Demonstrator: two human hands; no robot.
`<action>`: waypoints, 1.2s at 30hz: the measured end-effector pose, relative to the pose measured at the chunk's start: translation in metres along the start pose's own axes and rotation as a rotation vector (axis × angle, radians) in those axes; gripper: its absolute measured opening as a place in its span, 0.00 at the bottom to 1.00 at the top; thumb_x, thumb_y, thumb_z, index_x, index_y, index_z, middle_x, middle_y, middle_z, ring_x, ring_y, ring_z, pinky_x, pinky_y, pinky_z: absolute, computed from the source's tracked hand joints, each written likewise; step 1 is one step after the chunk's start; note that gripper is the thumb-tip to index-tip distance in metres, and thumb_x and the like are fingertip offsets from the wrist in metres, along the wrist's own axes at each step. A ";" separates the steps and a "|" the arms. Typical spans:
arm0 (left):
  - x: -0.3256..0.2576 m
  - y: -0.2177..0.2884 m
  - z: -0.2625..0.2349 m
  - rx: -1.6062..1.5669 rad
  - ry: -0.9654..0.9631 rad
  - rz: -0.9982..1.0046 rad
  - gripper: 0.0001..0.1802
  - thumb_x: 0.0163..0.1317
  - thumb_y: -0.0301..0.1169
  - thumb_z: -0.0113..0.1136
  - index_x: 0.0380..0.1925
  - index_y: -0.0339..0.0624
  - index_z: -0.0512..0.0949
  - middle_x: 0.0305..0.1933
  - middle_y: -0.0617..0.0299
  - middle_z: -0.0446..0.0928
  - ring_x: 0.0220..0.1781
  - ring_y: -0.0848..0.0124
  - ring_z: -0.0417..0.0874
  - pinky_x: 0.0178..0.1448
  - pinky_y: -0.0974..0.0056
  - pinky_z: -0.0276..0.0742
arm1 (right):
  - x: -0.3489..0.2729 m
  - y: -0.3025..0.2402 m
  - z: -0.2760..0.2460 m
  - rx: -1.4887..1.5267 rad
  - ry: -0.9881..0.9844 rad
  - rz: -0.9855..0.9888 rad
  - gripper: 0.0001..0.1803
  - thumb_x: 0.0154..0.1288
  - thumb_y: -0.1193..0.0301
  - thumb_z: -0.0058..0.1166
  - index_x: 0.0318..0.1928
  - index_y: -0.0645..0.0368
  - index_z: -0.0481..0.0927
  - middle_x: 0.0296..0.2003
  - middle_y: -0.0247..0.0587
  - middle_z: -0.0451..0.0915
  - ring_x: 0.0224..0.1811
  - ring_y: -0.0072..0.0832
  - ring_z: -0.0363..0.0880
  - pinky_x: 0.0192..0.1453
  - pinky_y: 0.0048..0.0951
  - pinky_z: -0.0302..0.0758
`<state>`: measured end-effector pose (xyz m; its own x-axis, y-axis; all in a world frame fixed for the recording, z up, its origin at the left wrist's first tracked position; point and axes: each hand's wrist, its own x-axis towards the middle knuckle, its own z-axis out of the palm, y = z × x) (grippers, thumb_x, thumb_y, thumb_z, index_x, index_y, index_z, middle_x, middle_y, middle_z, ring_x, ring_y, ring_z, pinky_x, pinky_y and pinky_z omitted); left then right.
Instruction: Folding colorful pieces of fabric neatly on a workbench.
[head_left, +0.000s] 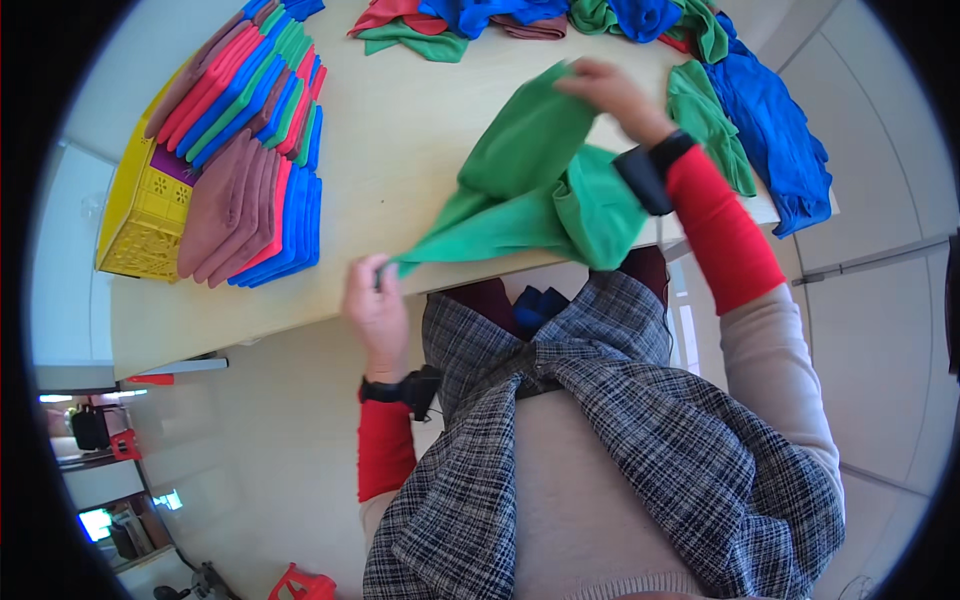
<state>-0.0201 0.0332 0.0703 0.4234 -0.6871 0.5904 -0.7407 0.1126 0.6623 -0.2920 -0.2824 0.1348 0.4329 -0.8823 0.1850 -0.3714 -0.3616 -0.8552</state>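
Note:
A green cloth (530, 150) is stretched between my two hands above the front edge of the table. My left hand (375, 312) pinches one corner, just off the table's near edge. Farther away and to the right, my right hand (618, 98) grips the cloth's far upper edge, raised above the tabletop. Between the hands the fabric is loosely bunched, and its lower right part droops over the table edge towards my lap. Part of my right hand's grip is blurred.
On the table (370, 160), folded cloths (250, 140) in red, blue, green and brown stand in rows at the left, by a yellow plastic basket (150, 215). Crumpled cloths (480, 18) lie along the far side. A blue cloth (770, 130) hangs over the right edge.

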 end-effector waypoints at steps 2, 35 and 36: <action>0.028 0.004 -0.031 -0.007 0.067 -0.017 0.02 0.70 0.22 0.60 0.41 0.37 0.79 0.35 0.61 0.76 0.39 0.71 0.77 0.45 0.65 0.75 | -0.003 -0.015 -0.062 0.176 0.038 -0.092 0.12 0.71 0.61 0.62 0.43 0.56 0.83 0.33 0.26 0.78 0.35 0.14 0.76 0.38 0.20 0.72; 0.182 -0.017 -0.158 -0.694 0.190 -0.274 0.13 0.73 0.38 0.63 0.47 0.41 0.79 0.42 0.62 0.83 0.43 0.73 0.83 0.46 0.66 0.79 | -0.070 0.002 -0.284 -0.203 0.211 -0.260 0.11 0.76 0.66 0.57 0.52 0.56 0.84 0.39 0.23 0.83 0.39 0.11 0.76 0.46 0.17 0.71; 0.185 -0.022 -0.150 -0.689 0.156 -0.263 0.13 0.73 0.38 0.63 0.48 0.40 0.79 0.43 0.61 0.83 0.44 0.73 0.83 0.49 0.66 0.78 | -0.062 0.006 -0.281 -0.207 0.211 -0.262 0.11 0.76 0.66 0.57 0.52 0.56 0.84 0.39 0.23 0.83 0.39 0.11 0.76 0.46 0.17 0.71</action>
<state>0.1526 0.0112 0.2338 0.6481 -0.6499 0.3970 -0.1325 0.4171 0.8991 -0.5519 -0.3149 0.2543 0.3649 -0.7869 0.4976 -0.4375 -0.6167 -0.6545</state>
